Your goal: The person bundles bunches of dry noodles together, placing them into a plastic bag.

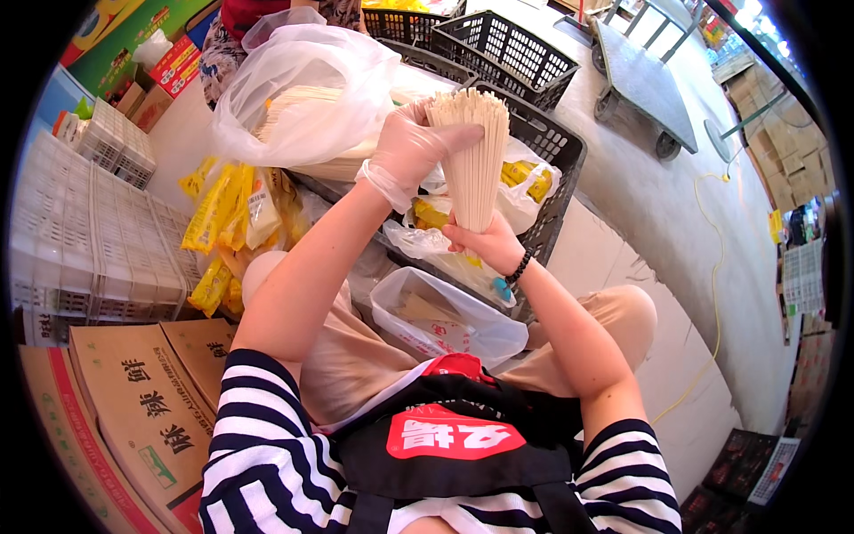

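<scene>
A thick bundle of thin pale sticks, like bamboo skewers (pixel 471 160), stands nearly upright between my hands, its top ends fanned wider than its lower end. My left hand (pixel 405 151), in a clear thin glove, is closed around the bundle's upper part from the left. Bare and wearing a dark bead bracelet, my right hand (pixel 487 242) grips the lower end. Left of the bundle, an opened clear plastic bag (pixel 307 80) holds more of these sticks. Below my hands, a white plastic bag (pixel 449 320) with some pale sticks inside sits between my legs.
Black plastic crates (pixel 556 169) stand ahead, one holding yellow packets (pixel 532 181). More yellow packets (pixel 227 209) hang at the left, beside white crates (pixel 98 222) and cardboard boxes (pixel 142 392). A flat cart (pixel 645 84) stands far right; a yellow cable (pixel 719 267) crosses the floor. Another person (pixel 240 18) is partly visible ahead.
</scene>
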Demonstrator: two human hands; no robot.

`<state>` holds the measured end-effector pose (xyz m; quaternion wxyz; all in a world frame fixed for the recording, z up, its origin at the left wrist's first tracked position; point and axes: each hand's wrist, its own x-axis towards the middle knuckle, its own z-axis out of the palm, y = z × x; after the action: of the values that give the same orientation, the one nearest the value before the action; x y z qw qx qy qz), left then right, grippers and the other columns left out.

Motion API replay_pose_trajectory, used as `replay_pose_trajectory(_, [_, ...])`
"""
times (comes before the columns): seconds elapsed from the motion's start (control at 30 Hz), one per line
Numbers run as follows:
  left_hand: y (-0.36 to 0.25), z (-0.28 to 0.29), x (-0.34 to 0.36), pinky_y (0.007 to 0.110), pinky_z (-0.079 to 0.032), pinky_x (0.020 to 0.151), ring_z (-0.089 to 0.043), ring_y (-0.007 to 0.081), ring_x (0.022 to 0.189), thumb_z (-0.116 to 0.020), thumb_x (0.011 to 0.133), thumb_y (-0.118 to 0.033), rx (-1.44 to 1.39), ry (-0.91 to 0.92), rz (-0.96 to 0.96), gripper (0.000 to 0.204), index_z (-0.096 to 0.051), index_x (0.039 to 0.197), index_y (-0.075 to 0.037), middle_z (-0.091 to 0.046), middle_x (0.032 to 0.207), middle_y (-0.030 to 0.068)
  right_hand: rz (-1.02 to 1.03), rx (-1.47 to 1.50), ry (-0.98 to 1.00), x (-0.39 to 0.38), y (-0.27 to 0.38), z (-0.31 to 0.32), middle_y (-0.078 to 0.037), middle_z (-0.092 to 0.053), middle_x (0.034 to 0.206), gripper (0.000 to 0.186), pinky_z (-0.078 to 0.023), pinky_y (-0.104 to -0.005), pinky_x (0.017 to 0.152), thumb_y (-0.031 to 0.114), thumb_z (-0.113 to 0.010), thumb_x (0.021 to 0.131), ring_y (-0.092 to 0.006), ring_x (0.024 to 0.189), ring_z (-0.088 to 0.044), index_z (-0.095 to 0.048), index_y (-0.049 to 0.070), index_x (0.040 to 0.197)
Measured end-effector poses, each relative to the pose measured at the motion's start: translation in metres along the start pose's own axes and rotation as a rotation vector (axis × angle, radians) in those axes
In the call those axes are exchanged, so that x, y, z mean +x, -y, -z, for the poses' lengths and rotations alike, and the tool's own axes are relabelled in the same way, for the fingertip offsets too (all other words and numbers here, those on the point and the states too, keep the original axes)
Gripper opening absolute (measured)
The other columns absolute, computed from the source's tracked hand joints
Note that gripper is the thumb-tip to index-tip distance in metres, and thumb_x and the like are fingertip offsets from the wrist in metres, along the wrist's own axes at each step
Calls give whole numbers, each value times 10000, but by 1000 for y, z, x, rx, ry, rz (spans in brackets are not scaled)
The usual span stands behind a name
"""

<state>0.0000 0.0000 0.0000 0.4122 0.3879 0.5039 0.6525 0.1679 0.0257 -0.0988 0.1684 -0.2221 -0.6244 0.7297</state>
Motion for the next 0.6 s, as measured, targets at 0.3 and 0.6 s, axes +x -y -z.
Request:
replay_pose_trajectory(0.3, [-2,1,0,252,-498,681,-622,110,746,-777,690,-143,-30,-43,40,342,-633,955,17,-666,881,61,-30,97,22,3,-5,-3,-10,-540,742,134,-487,-275,630,78,-630,839,-92,629,-526,-544,35,932])
replay_pose_trajectory(0.6, [5,4,2,251,-485,695,-611,106,753,-756,722,-184,-96,-24,74,334,-625,965,5,-655,883,50,-40,169,62,-3,1,-4,-12,-531,729,146,-480,-272,624,74,-632,823,-93,626,-520,-541,32,930])
